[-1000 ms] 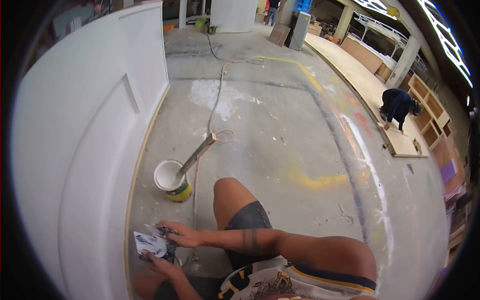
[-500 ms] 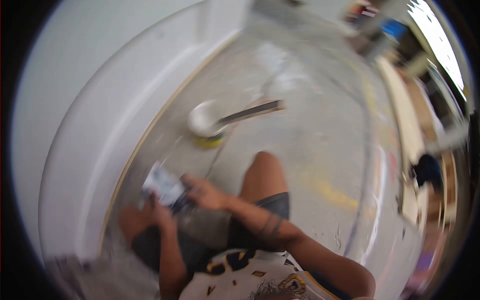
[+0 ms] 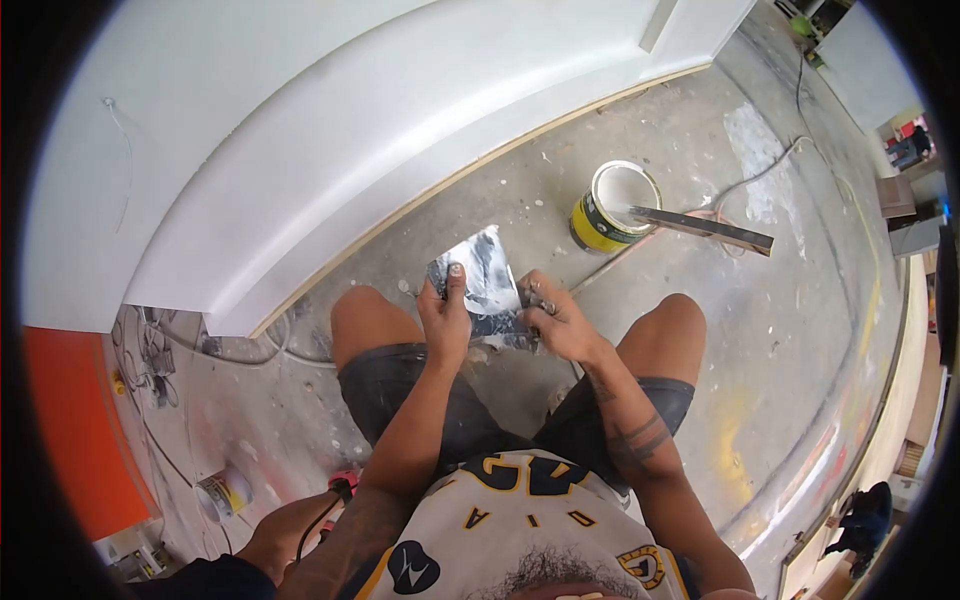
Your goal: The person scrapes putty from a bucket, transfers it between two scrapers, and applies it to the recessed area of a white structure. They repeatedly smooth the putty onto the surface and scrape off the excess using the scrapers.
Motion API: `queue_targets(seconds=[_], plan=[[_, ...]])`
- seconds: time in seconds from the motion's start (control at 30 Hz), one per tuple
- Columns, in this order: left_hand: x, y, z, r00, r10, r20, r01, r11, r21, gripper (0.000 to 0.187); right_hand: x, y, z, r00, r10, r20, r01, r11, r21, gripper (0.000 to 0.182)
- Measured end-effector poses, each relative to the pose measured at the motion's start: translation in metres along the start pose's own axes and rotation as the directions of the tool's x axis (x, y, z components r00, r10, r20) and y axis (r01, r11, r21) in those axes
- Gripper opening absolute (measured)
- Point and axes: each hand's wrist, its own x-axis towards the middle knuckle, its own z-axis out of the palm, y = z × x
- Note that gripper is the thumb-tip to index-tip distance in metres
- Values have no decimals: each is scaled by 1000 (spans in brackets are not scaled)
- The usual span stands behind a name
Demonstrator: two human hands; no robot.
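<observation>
My left hand grips a flat filler plate smeared with white paste, thumb on top. My right hand is closed on a dark, paste-marked spreader blade, which lies against the plate's lower edge; its handle is hidden by the fingers. Both hands are held between my knees, above the concrete floor. Beyond them stands an open yellow-and-black tin with white paste inside. A long, dark flat stick rests over its rim and sticks out to the right.
A curved white wall with a wooden bottom strip runs along the left. Cables and a hose lie on the floor. Another person's limb shows at the lower left, near an orange panel. Timber lines the right.
My view has swung left and steadied, so the tin, plate and hands sit further right in the picture. Both hands stay at the plate.
</observation>
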Motion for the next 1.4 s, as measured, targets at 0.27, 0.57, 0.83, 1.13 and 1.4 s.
queue_targets(seconds=[0.27, 0.57, 0.83, 1.13, 1.4], plan=[[31, 22, -1, 952, -306, 21, 279, 837, -471, 33, 6, -11, -6, 980, 88, -180, -26, 948, 318, 25], [31, 5, -11, 952, -307, 4, 274, 842, -465, 32, 5, 1, -44, 897, 45, -441, -14, 997, 74, 29], [12, -29, 12, 982, 109, -154, -58, 951, 304, 43, -2, -18, 33, 965, -232, -122, 93, 738, -668, 48], [20, -34, 18, 932, -159, 325, 247, 935, -253, 66, 5, 21, 60, 947, -284, -150, 122, 750, -650, 49], [10, -61, 17, 891, -315, 326, 391, 899, -199, 63, 25, 38, 41, 953, -244, -179, 99, 811, -576, 41]])
